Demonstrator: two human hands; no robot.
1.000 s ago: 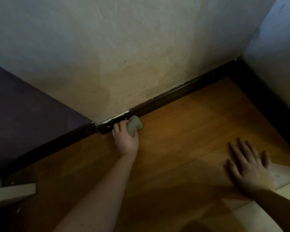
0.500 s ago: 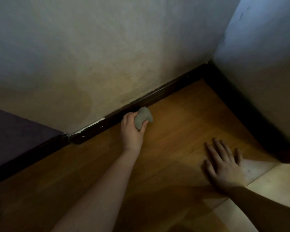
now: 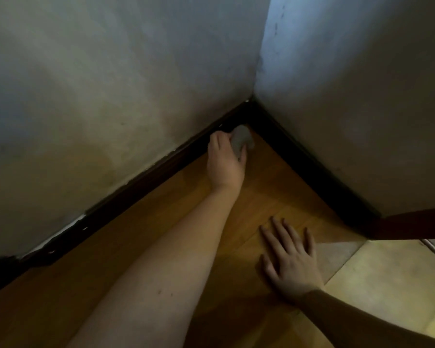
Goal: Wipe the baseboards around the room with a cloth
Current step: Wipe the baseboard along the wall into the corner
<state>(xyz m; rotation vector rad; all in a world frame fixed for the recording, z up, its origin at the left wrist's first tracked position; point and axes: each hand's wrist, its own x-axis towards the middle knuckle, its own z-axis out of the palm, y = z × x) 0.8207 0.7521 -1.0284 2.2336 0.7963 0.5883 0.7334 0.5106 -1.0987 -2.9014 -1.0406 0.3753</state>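
I note the left hand [image 3: 225, 163] curled round a small grey cloth [image 3: 240, 141], thumb and fingers gripping it in a wad; the cloth sits against the dark baseboard [image 3: 146, 175] just short of the room corner, low on the strip where it meets the floor [image 3: 261, 197]. Whether the cloth touches the second baseboard [image 3: 312, 169] on the right-hand wall I cannot tell — it lies near it. The right hand [image 3: 290, 262] is flat on the floor, fingers straight and slightly spread, palm down, holding nothing; it rests well apart from the cloth, beside a seam where the wood boards give way to pale tile [image 3: 377, 280].

Surface: brown wood boards, dimly lit; brighter light falls on the tile. Walls [image 3: 111, 84] are pale and stained, with chipped white patches along the top of the left baseboard. A reddish-brown edge [image 3: 412, 223] — door or frame, unclear — enters at right.
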